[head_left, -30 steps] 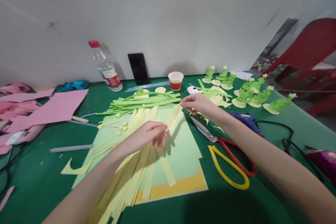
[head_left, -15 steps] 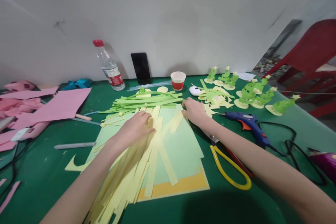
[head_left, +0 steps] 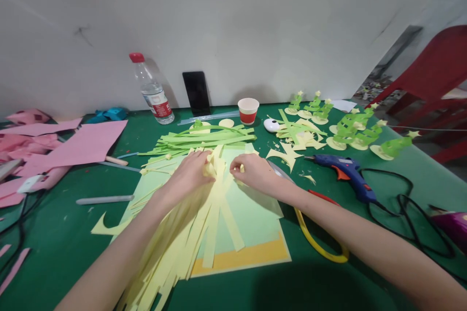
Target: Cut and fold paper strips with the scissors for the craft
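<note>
Many pale yellow paper strips lie fanned over light green sheets on the table. My left hand is closed on a gathered, bent bunch of these strips near their far ends. To its right, my right hand hovers low over the green sheet in a pinch. A small bit of yellow paper shows between its fingers; the rest of it is hidden. Beyond both hands lie bright green paper strips. Scissors with yellow and red handles lie partly under my right forearm.
A blue glue gun with its cable lies to the right, below several green spiral paper trees. Yellow scraps, a paper cup, a phone and a water bottle line the back. Pink paper covers the left.
My right hand has moved left and toward me, from the scissors and yellow scraps to beside my left hand, its fingers now pinched. My left hand stays on the strips, which bunch up more.
</note>
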Motion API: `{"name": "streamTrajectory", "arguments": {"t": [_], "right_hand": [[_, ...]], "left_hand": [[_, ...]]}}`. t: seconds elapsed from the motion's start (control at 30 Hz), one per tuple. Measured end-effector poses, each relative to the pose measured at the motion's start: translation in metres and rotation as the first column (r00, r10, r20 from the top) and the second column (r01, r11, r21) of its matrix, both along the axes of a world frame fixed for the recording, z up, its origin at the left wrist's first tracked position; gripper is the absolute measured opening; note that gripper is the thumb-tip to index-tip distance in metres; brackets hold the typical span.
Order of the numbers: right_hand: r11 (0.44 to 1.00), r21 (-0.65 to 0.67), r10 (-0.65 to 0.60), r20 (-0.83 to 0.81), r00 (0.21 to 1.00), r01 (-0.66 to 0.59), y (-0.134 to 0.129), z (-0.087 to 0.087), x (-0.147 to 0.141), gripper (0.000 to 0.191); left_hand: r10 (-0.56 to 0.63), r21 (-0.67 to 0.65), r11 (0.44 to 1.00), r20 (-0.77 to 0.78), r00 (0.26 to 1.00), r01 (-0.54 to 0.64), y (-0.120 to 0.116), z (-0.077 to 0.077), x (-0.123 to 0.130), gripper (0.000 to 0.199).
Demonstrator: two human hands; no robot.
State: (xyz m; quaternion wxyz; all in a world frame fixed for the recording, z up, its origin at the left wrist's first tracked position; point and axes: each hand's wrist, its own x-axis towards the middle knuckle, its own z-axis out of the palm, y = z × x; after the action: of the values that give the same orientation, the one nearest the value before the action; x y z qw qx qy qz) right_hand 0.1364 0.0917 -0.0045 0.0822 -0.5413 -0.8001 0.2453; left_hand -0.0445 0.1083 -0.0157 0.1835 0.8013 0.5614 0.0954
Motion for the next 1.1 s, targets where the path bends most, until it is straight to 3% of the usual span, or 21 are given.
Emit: {"name": "streamTrajectory", "arguments": {"t": [0.23,0.4,0.5,0.6,0.67,0.73,0.83,0.93,1.03,1.1], "right_hand": [[0.995,-0.060,0.061,-0.186,0.981,-0.074,0.004,-0.010,-0.008,0.019],[0.994,-0.032,0.092,-0.323,0.942,-0.108,-0.002,-0.004,-0.001,0.012],[0.995,0.058,0.097,-0.375,0.922,-0.081,-0.007,0.005,0.008,0.013],[0.976,0.193,0.170,-0.405,0.898,-0.098,-0.012,0.015,0.017,0.013],[0.949,0.288,0.242,-0.403,0.883,-0.129,-0.016,0.023,0.022,0.013],[0.915,0.369,0.311,-0.385,0.869,-0.164,-0.019,0.031,0.026,0.016],[0.804,0.543,0.432,-0.254,0.866,-0.242,-0.024,0.041,0.030,0.023],[0.701,0.647,0.499,-0.147,0.854,-0.298,-0.025,0.045,0.031,0.024],[0.704,0.657,0.506,-0.199,0.839,-0.269,-0.026,0.043,0.030,0.021],[0.742,0.636,0.478,-0.285,0.831,-0.209,-0.028,0.043,0.029,0.019]], "left_hand": [[0.042,-0.046,0.998,0.146,0.988,-0.035,-0.013,0.035,0.011,0.020],[0.034,-0.067,0.998,0.303,0.952,-0.015,-0.022,0.053,0.010,0.020],[-0.044,-0.154,0.974,0.580,0.813,0.163,-0.023,0.051,0.008,0.028],[0.049,-0.233,0.952,0.753,0.656,0.197,-0.024,0.043,0.012,0.040],[0.112,-0.299,0.937,0.747,0.656,0.181,-0.026,0.039,0.017,0.031],[0.103,-0.362,0.901,0.714,0.692,0.239,-0.029,0.037,0.021,0.028],[0.058,-0.434,0.818,0.715,0.697,0.377,-0.033,0.040,0.023,0.036],[0.016,-0.456,0.763,0.722,0.692,0.458,-0.037,0.045,0.024,0.031],[0.068,-0.506,0.740,0.711,0.699,0.443,-0.040,0.046,0.027,0.023],[0.165,-0.523,0.760,0.730,0.663,0.386,-0.043,0.046,0.030,0.019]]}}
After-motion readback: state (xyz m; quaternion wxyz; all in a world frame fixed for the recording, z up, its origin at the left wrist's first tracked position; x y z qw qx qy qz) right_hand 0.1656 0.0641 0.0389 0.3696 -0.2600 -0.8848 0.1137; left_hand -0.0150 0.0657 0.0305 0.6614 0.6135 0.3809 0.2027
